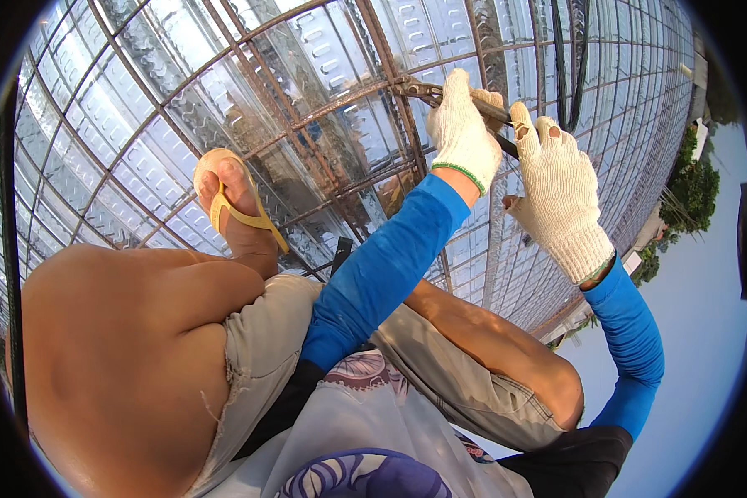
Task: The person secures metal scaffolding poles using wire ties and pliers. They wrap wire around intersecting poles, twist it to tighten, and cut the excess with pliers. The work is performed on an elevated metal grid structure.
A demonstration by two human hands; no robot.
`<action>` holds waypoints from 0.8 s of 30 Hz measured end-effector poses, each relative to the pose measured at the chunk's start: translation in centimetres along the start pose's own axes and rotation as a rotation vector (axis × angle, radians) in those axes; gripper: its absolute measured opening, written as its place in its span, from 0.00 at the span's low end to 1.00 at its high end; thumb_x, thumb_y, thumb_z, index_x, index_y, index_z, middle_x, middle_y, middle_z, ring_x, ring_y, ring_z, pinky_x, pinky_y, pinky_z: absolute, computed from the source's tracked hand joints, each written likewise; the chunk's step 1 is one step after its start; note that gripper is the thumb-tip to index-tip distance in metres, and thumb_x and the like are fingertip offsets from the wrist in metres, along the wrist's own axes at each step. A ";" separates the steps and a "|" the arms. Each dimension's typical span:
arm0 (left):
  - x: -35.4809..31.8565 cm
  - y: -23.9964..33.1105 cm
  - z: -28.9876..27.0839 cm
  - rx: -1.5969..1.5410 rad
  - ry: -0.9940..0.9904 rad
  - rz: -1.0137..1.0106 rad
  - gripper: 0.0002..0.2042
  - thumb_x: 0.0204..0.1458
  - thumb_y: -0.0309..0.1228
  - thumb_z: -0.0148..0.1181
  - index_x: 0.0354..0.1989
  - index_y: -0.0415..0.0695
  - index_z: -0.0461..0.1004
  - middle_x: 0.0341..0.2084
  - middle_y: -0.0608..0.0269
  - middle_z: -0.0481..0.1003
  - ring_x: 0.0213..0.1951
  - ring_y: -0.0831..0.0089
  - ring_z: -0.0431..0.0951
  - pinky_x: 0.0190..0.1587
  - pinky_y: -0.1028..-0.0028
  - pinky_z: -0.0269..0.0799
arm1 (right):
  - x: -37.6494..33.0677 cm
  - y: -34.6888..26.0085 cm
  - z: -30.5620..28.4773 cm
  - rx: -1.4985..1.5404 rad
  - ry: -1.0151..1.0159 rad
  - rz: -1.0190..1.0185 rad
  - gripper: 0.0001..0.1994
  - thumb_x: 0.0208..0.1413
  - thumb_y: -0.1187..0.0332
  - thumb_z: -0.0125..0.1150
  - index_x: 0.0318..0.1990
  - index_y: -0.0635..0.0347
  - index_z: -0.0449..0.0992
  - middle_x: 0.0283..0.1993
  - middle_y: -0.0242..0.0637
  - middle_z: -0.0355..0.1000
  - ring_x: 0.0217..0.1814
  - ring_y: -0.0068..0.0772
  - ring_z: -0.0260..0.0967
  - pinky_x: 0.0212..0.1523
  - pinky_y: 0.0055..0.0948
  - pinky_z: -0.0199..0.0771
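My left hand (466, 137), in a cream knitted glove with a green cuff edge, is closed around the handles of rusty metal pincers (423, 90). Their jaws meet a crossing of the brown steel reinforcing bars (382, 51); whether they grip wire there is too small to tell. My right hand (560, 187), in a matching glove worn through at the fingertips, is just right of the handle ends. Its fingers are stretched out and its thumb stands apart. The fingertips are close to the handles; I cannot tell whether they touch.
Ribbed, shiny metal decking (332, 41) lies beneath the bar grid. My foot in a yellow flip-flop (261, 222) rests on the grid at the left. Black cables (568, 75) run over the bars at the upper right. Trees (695, 178) stand beyond the decking's edge.
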State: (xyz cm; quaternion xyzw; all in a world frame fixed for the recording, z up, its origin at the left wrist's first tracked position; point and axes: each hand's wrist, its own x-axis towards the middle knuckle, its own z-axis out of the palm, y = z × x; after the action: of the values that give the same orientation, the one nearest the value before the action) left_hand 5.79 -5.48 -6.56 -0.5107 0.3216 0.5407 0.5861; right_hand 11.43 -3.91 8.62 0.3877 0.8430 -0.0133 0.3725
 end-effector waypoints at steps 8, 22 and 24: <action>-0.8 -1.8 0.5 0.025 -0.041 0.019 0.22 0.70 0.52 0.62 0.42 0.41 0.80 0.34 0.53 0.83 0.37 0.60 0.83 0.44 0.59 0.80 | 3.2 2.7 5.0 -0.067 0.106 0.023 0.13 0.63 0.67 0.64 0.53 0.59 0.74 0.41 0.42 0.81 0.42 0.47 0.85 0.35 0.46 0.87; 1.7 -1.3 -2.0 0.149 -0.156 0.023 0.22 0.66 0.47 0.69 0.49 0.38 0.74 0.36 0.53 0.77 0.37 0.53 0.83 0.44 0.53 0.81 | 6.2 6.4 6.8 0.630 -0.388 -0.075 0.30 0.58 0.69 0.73 0.69 0.60 0.74 0.49 0.59 0.82 0.52 0.65 0.80 0.53 0.49 0.81; 2.2 -1.3 -2.2 0.137 -0.154 0.045 0.22 0.66 0.46 0.71 0.50 0.37 0.74 0.34 0.52 0.78 0.36 0.53 0.84 0.44 0.53 0.81 | 5.9 6.4 7.9 0.719 -0.328 -0.097 0.29 0.58 0.69 0.72 0.68 0.61 0.75 0.47 0.57 0.82 0.48 0.60 0.81 0.51 0.47 0.81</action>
State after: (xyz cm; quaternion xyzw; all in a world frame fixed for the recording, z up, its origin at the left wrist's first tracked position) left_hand 7.87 -6.73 -8.83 -0.4189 0.3235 0.5680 0.6302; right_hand 18.08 1.92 0.80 0.4457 0.7313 -0.3869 0.3418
